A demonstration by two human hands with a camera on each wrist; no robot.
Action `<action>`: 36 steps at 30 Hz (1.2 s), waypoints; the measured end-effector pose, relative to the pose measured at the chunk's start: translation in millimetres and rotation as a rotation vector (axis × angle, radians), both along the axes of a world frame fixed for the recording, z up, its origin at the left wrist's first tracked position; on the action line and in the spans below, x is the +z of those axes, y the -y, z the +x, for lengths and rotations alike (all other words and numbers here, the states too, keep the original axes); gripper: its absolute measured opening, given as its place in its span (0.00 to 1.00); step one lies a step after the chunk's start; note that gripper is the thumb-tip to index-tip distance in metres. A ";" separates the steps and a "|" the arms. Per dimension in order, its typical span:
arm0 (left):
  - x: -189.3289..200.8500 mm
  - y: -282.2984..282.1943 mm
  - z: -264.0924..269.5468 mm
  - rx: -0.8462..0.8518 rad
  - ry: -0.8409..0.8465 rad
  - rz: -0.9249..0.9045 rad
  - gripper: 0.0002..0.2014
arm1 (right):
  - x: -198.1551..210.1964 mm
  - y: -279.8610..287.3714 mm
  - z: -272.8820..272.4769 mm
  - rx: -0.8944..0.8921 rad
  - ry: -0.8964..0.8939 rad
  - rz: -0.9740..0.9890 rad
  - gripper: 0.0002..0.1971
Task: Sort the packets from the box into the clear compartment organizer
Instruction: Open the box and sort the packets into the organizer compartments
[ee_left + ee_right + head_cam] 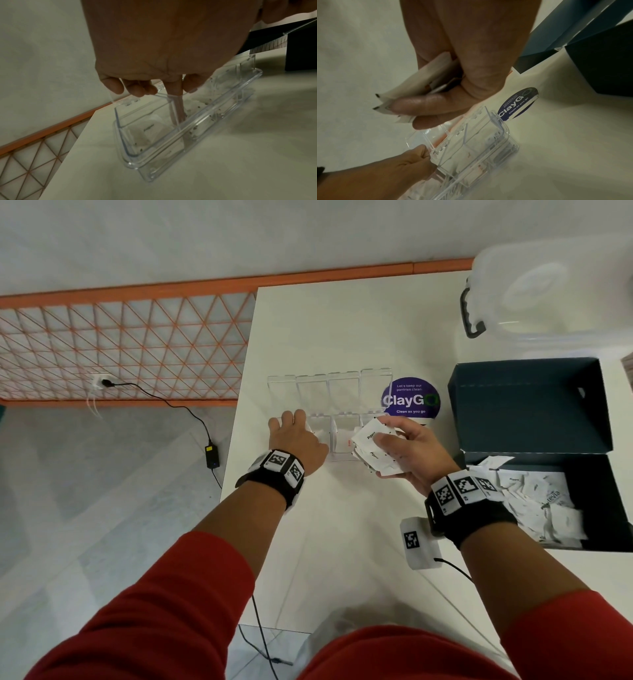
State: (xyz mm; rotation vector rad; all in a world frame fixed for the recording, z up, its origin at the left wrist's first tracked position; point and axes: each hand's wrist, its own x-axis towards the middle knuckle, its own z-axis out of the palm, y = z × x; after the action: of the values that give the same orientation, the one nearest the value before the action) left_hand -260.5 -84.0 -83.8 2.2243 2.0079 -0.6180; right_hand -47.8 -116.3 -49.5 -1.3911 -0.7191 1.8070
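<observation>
Clear compartment organizer (342,402) on the white counter (342,525), near the middle, lids of its four bays tipped up and open at the far side. White packets already in the leftmost bays, one with small dark print (150,127); a packet with red print (348,442) in a bay further right. Left hand (296,436) at the organizer's left end, fingers (113,85) curled over the raised lid edge, one finger reaching down inside along a divider wall, thumb at the near side; gripping the organizer. Right hand (407,450) above the organizer's right end, clear of it, thumb and fingers pinching a fanned bunch of white packets (371,448) marked "Pepper". From the right wrist view, the same bunch (412,86) pressed under the thumb, corners poking out to the left.

Just right of the organizer, a round purple sticker (411,398) reading "ClayGo, Clean as you go", flat on the counter. Further right, the dark blue box (527,412), lid flipped up and back, a heap of loose white packets (541,505) in its tray. Behind the box, at the far right corner, a translucent plastic tub (548,292) with a dark handle clip. Near the right wrist, a small white module (419,542) with a black-and-white marker, cable trailing. Red sleeves on both arms, marker-covered bands on both wrists. Left of the counter, grey floor, an orange lattice panel (120,344), a black power adapter (211,455) with its cord.
</observation>
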 end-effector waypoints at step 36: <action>73.1 -25.1 -22.7 0.298 1.006 0.047 0.06 | 7.1 3.2 0.2 0.068 -0.072 -0.007 0.11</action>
State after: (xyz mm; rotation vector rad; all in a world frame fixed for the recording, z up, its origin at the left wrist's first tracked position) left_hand -283.2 -58.9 -10.7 1.6296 1.6874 0.5016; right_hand -47.6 -119.5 -42.4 -1.3131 -0.7307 1.9040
